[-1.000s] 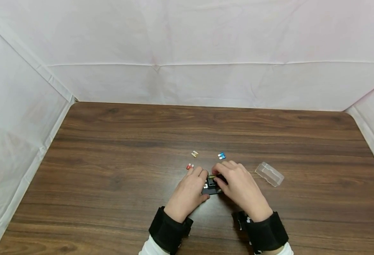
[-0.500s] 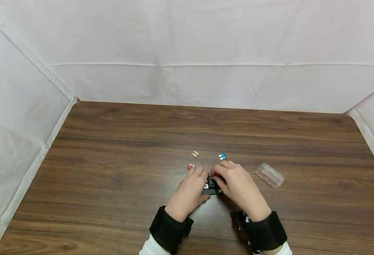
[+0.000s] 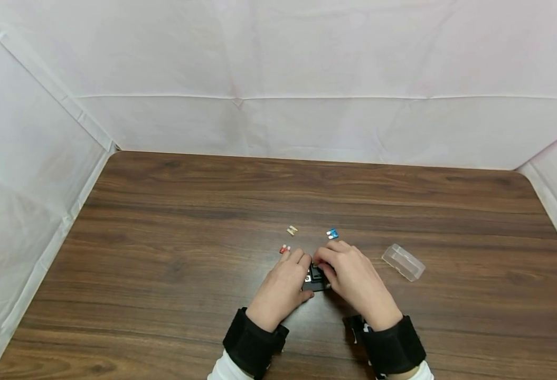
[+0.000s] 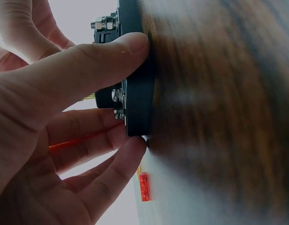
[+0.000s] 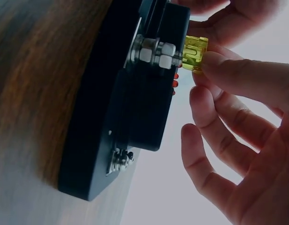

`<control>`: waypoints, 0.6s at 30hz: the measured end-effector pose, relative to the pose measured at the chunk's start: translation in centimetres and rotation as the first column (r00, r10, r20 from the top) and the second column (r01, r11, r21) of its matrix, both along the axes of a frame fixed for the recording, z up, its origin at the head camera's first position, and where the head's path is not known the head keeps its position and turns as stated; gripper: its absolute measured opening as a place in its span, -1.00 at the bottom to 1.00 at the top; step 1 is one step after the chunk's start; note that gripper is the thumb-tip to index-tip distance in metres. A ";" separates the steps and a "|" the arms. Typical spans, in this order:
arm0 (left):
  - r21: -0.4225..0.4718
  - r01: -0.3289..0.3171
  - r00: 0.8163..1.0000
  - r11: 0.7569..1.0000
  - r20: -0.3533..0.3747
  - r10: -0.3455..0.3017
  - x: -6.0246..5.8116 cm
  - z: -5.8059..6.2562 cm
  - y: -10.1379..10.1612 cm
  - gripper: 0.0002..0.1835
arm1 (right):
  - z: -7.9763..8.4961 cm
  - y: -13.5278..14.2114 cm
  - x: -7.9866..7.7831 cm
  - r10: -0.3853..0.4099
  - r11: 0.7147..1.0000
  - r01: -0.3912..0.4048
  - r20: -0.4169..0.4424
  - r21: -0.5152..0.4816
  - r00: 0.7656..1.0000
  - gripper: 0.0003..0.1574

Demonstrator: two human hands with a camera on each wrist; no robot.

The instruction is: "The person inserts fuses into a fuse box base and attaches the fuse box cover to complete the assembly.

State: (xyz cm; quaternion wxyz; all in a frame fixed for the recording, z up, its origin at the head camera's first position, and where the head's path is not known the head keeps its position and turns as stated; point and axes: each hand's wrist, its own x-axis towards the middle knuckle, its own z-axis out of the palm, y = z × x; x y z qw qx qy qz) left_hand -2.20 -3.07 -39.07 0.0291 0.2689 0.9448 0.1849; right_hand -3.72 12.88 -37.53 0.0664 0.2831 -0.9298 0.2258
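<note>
A black fuse block (image 5: 149, 112) with metal studs and nuts lies on the wooden table. My left hand (image 3: 280, 287) grips its left end, thumb (image 4: 107, 56) along the near side and the other fingers at its far edge. Between thumb and fingers my right hand (image 3: 356, 279) pinches a yellow blade fuse (image 5: 195, 52) at the top of the block. The fuse's lower part is hidden behind a stud and the block's housing. From above, both hands cover much of the fuse block.
Beyond the hands lie a red blade fuse (image 3: 284, 249), a pale yellowish fuse (image 3: 292, 230) and a blue fuse (image 3: 332, 233). A clear plastic cover (image 3: 403, 262) lies to the right of my right hand. White cloth walls (image 3: 278, 126) border the table (image 3: 188, 211).
My right fingers have shifted slightly on the yellow fuse, which shows less from above now. The left hand keeps its grip, and the head view has drifted a little.
</note>
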 end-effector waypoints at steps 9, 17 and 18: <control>0.004 -0.008 1.000 1.000 0.012 0.008 0.1 0.0 -0.1 -0.49 | -0.1 -0.3 0.1 -0.027 0.999 0.028 0.025 -0.037 0.999 -0.80; 0.025 -0.007 1.000 1.000 0.014 0.007 -0.1 0.0 -0.1 -0.49 | 0.0 -0.3 0.2 -0.031 0.998 0.032 0.036 -0.052 0.999 -0.80; 0.029 -0.007 1.000 1.000 0.017 0.007 -0.1 0.0 -0.1 -0.49 | 0.0 -0.3 0.1 -0.032 0.998 0.034 0.038 -0.052 0.999 -0.80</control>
